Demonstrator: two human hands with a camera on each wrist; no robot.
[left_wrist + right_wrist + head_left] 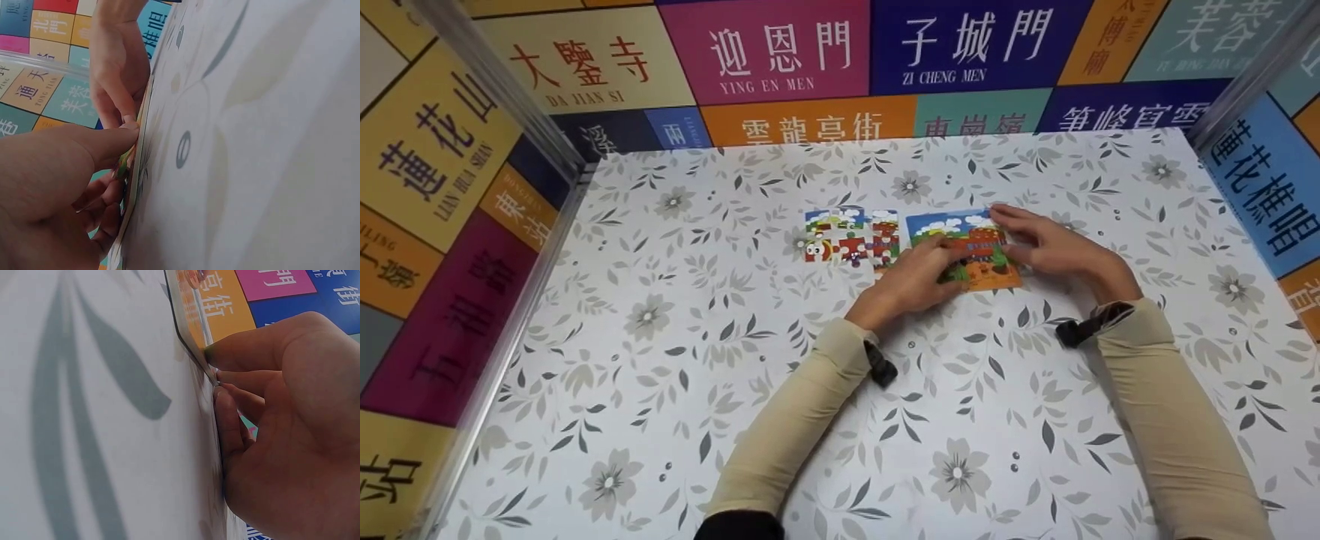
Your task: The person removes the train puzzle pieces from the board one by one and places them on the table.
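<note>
A jigsaw puzzle of a red train under a blue sky (986, 281) lies flat in its board on the patterned table. My left hand (911, 281) rests over its left part, thumb and fingertips touching the picture and hiding some of it. In the left wrist view that hand's thumb (115, 143) reaches over the board's surface, its fingers bent loosely below. Along the board's right edge lies my right hand (1061, 247), with one fingertip at the upper corner. In the right wrist view, the right thumb and fingertips (228, 408) meet the thin board edge (188, 343).
Left of the board lie several loose jigsaw pieces (853, 250), some with parts of a train, and a taller pieced strip (885, 223) nearer to it. The white table (660, 420) has a leaf and flower print. Panels with coloured lettering (787, 49) stand behind and at both sides.
</note>
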